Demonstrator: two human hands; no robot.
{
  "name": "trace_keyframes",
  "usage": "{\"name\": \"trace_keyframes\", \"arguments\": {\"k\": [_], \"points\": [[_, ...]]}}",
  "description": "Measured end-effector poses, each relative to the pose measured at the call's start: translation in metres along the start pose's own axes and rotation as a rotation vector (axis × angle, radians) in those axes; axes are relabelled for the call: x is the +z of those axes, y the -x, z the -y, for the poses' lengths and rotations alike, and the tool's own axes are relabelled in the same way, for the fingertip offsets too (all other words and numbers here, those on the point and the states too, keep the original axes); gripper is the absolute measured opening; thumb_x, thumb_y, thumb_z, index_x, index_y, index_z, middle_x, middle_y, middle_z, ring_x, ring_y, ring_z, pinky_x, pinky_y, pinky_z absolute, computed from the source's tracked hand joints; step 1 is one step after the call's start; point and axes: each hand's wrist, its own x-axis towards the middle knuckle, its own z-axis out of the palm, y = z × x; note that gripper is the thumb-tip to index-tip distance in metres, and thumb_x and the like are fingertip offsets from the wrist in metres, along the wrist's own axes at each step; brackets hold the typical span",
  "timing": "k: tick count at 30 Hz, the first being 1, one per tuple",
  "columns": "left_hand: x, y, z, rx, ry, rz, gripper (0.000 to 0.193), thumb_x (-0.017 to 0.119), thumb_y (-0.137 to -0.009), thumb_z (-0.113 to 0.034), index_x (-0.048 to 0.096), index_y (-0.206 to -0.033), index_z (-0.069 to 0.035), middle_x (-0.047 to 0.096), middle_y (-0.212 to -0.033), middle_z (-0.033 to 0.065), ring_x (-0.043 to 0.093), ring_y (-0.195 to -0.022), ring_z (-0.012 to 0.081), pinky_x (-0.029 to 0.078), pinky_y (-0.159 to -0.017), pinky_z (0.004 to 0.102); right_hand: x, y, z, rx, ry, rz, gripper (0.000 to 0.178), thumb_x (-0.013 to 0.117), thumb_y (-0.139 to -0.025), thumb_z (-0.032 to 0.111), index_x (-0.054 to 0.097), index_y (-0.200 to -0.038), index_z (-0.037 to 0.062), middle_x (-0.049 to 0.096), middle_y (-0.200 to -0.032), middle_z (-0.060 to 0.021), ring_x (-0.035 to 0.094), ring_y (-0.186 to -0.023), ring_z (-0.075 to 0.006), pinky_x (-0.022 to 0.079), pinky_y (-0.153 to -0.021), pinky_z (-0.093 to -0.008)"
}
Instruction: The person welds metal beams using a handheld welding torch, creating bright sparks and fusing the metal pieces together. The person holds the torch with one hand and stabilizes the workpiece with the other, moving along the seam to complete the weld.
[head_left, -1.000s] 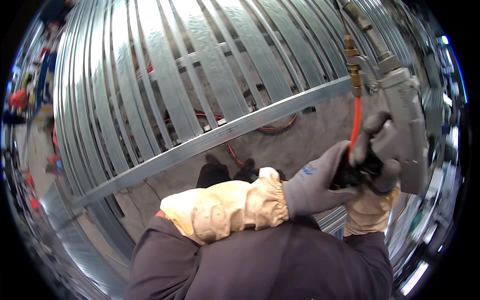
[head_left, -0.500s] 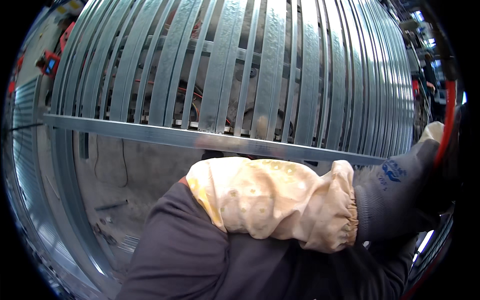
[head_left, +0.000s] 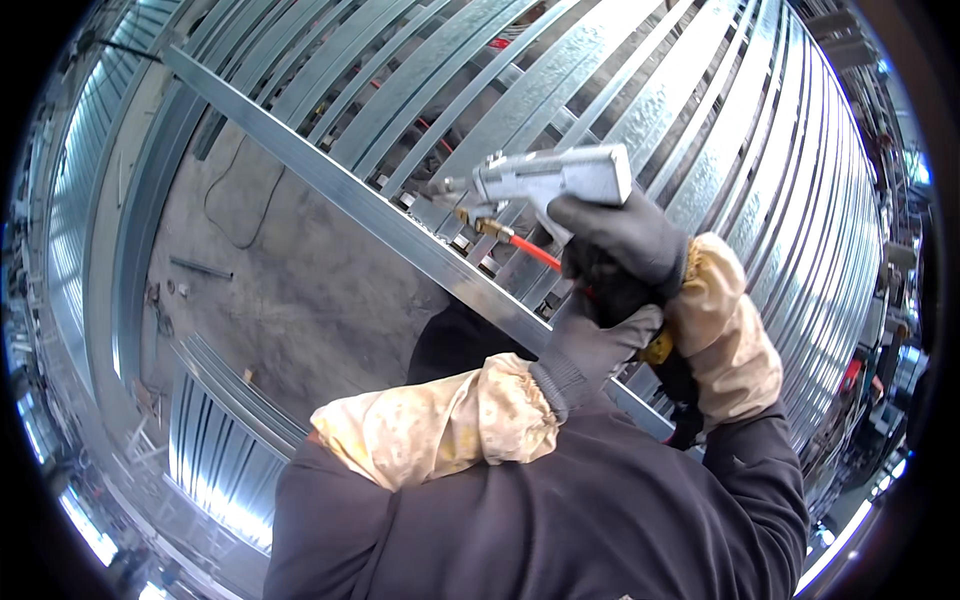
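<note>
My right hand (head_left: 630, 240), in a dark glove, is closed round the grip of a silver pistol-shaped tool (head_left: 555, 175). The tool's nozzle points left, over the front rail of a metal slatted frame (head_left: 300, 160). A red hose (head_left: 535, 252) with a brass fitting runs from below the nozzle towards the gloves. Just under the right hand, my grey-gloved left hand (head_left: 590, 350) has its fingers curled. A black and yellow thing (head_left: 656, 349) shows beside those fingers; I cannot tell whether they grip it.
Ribbed metal panels (head_left: 225, 450) stand at the lower left, near a long metal channel (head_left: 150, 220). A thin cable (head_left: 235, 240) and a short dark bar (head_left: 200, 268) lie on the concrete floor (head_left: 320, 270). Blocks and cables show below the slats.
The view has turned, so the frame now slants down to the right. My left arm and glove sit further left, and my right hand with the silver tool has come into sight.
</note>
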Motion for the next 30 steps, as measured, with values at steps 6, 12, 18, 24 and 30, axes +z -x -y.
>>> {"name": "trace_keyframes", "arguments": {"k": [6, 12, 18, 24, 30], "points": [[-0.026, 0.000, -0.044, -0.221, -0.179, 0.193, 0.040, 0.071, -0.085, -0.009, 0.051, -0.119, 0.000, 0.059, -0.101, 0.0046, 0.059, -0.088, 0.0112, 0.049, -0.083, 0.0241, 0.002, -0.014, -0.014, 0.027, 0.091, 0.063, 0.043, 0.064, -0.088, 0.015, 0.053, -0.126, -0.0007, 0.063, -0.102, -0.0049, 0.057, -0.092, -0.0114, 0.047, -0.082, -0.0273], [-0.058, -0.002, -0.054, -0.104, -0.111, 0.061, 0.028, 0.072, -0.083, -0.004, 0.059, -0.108, -0.001, 0.064, -0.095, 0.0038, 0.061, -0.084, 0.0097, 0.051, -0.070, 0.0242, -0.003, -0.016, -0.028, 0.191, 0.136, -0.025, 0.042, 0.068, -0.084, 0.013, 0.056, -0.121, -0.0022, 0.065, -0.105, -0.0083, 0.060, -0.093, -0.0135, 0.050, -0.082, -0.0289], [-0.059, -0.010, -0.062, -0.061, -0.060, 0.019, 0.031, 0.071, -0.083, -0.002, 0.056, -0.110, 0.001, 0.063, -0.095, 0.0047, 0.063, -0.086, 0.0098, 0.053, -0.073, 0.0241, -0.001, -0.032, -0.024, 0.240, 0.112, -0.050, 0.041, 0.069, -0.083, 0.014, 0.057, -0.118, -0.0021, 0.066, -0.101, -0.0079, 0.061, -0.089, -0.0130, 0.052, -0.076, -0.0289], [-0.061, -0.012, -0.060, 0.010, -0.046, -0.004, 0.051, 0.073, -0.080, 0.001, 0.045, -0.122, -0.001, 0.062, -0.099, 0.0057, 0.062, -0.087, 0.0107, 0.053, -0.074, 0.0240, -0.004, -0.035, -0.028, 0.236, 0.142, -0.041, 0.041, 0.069, -0.083, 0.013, 0.057, -0.119, -0.0016, 0.066, -0.101, -0.0078, 0.061, -0.090, -0.0130, 0.052, -0.077, -0.0287], [-0.061, -0.013, -0.061, -0.038, -0.015, 0.011, 0.056, 0.071, -0.078, 0.004, 0.040, -0.125, -0.002, 0.058, -0.100, 0.0059, 0.060, -0.089, 0.0110, 0.053, -0.075, 0.0239, -0.004, -0.037, -0.023, 0.276, 0.196, -0.004, 0.040, 0.067, -0.084, 0.014, 0.057, -0.119, -0.0015, 0.066, -0.095, -0.0072, 0.062, -0.083, -0.0122, 0.052, -0.072, -0.0285]]}}
